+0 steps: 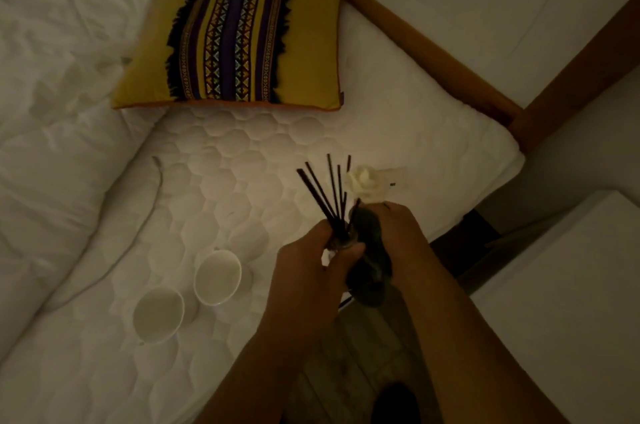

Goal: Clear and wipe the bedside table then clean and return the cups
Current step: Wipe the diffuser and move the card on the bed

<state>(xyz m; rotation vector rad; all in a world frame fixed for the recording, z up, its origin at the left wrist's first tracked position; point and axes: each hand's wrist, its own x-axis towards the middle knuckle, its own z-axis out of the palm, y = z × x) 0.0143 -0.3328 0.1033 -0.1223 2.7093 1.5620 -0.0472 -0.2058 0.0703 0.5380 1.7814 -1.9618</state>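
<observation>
Fingers (pixel 349 249) grip reed diffuser (pixel 341 236); reeds fan up-left.

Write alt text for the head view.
Two hands hold a reed diffuser over a white bed: the left hand grips the bottle, the right hand presses a dark cloth against it. Two white cups stand on the bed, below a yellow cushion.

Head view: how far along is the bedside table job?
Looks done: both cups are off the table and standing on the bed. In hand: the left hand holds the reed diffuser while the right hand presses a dark cloth to it. Left: the bedside table looks bare, but whether it is wiped is unclear; the cups need cleaning and returning.
</observation>
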